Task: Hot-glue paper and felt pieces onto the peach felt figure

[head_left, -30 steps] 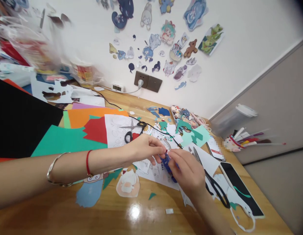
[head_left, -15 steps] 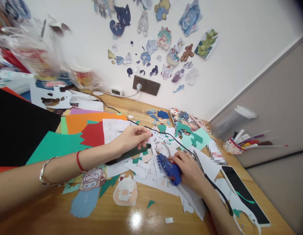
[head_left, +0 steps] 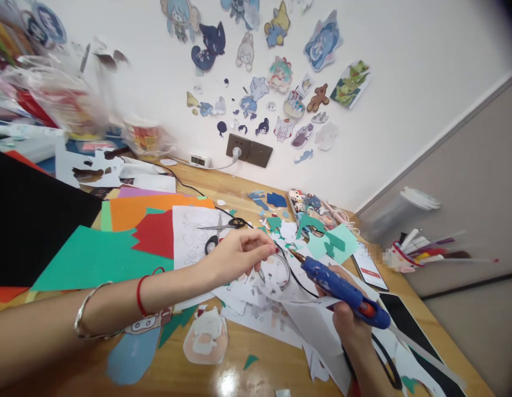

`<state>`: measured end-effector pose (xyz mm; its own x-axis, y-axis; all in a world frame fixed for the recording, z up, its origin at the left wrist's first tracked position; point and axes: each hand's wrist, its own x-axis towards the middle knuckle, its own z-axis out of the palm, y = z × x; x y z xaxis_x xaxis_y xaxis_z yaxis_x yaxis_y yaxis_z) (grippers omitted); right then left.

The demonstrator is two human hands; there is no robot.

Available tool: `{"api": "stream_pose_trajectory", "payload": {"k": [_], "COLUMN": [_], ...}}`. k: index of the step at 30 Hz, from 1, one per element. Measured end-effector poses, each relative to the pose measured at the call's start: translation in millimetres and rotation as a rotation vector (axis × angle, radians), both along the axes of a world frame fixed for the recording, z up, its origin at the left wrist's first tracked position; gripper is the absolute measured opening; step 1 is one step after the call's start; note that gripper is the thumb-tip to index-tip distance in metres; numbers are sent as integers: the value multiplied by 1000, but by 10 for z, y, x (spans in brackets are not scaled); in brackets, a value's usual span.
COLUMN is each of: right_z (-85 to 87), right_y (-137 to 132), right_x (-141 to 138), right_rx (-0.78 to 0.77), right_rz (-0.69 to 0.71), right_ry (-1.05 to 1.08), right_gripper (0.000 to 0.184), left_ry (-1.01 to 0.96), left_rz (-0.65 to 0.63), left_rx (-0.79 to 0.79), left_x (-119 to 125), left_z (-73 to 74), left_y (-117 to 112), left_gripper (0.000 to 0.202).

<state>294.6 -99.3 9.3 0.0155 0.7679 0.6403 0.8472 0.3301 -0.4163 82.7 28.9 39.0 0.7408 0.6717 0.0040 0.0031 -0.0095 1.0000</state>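
My right hand (head_left: pixel 350 326) grips a blue glue gun (head_left: pixel 342 289) by its handle, lifted off the table with its nozzle pointing up and left. My left hand (head_left: pixel 239 255) hovers with fingers pinched together over a round clear tape roll (head_left: pixel 276 273) and white printed sheets (head_left: pixel 259 309); what the fingers hold is too small to make out. A black cord (head_left: pixel 222 209) runs across the papers toward the gun. Small scissors (head_left: pixel 220 227) lie just beyond my left hand.
Coloured paper sheets, green (head_left: pixel 90 256), red (head_left: pixel 156 234), orange (head_left: pixel 144 207) and black (head_left: pixel 28 220), cover the left of the wooden table (head_left: pixel 222 380). Large black scissors (head_left: pixel 386 364) and a dark tablet (head_left: pixel 408 322) lie at the right. A pen holder (head_left: pixel 408 253) stands far right. Paper cutouts are scattered about.
My right hand has picked the glue gun up from the papers and raised it. My left hand has shifted slightly right, uncovering the small scissors.
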Motion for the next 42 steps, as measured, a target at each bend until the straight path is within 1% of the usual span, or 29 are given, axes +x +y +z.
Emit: {"api": "stream_pose_trajectory", "payload": {"k": [3,5,11,17,24,33,42], "right_z": [21,49,80,108,90,57,95], "right_y": [1,9,20,18,2,-3,-19], "right_x": [-21,-29,-35,-73,-52,-35,-52], "right_rx": [-50,-61,-27,-13,-20,-9,-42], "right_rz": [66,86,98,93,112,105,96], "right_ry": [73,103,142,127,102,98,69], "right_gripper": [48,50,46,46,41,39,37], "left_ry": [-11,-18,-16,4,38,68,68], "left_rz": [-4,-9,-34,-27,-33,-27,-38], "left_rx": [-2,-6,-3,31,79,84,70], "left_x": [19,19,30,23,4,6,2], "left_z": [8,11,29,53,32,47,54], "left_y": [-5,-9,-20,-16,-8,-15,-27], "left_gripper": [18,19,19,20,21,22,21]}}
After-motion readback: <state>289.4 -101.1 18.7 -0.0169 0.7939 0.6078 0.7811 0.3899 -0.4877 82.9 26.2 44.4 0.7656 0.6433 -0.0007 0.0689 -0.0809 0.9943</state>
